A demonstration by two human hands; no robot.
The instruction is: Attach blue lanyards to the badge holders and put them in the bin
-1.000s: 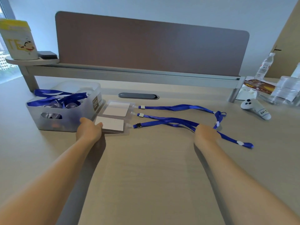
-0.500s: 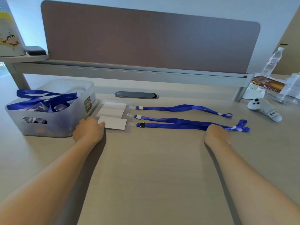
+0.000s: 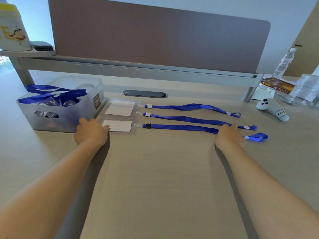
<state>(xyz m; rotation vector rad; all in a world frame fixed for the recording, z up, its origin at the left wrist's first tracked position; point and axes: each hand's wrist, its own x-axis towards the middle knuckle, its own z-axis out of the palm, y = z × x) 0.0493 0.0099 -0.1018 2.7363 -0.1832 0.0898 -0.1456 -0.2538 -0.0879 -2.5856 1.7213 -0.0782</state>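
Desk (image 3: 155, 169): lanyards (image 3: 189, 127) lengthwise left-right, clips toward badge holders (image 3: 119, 125).

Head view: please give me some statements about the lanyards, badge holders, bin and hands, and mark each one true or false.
1. Three blue lanyards lie stretched out on the desk. True.
2. The bin is empty. False: it already holds blue lanyards.
3. The left hand touches the nearest badge holder. True.
4. The right hand is lifted high above the desk. False: it rests on the nearest lanyard.
5. The white controller lies inside the bin. False: it lies on the desk at the right.
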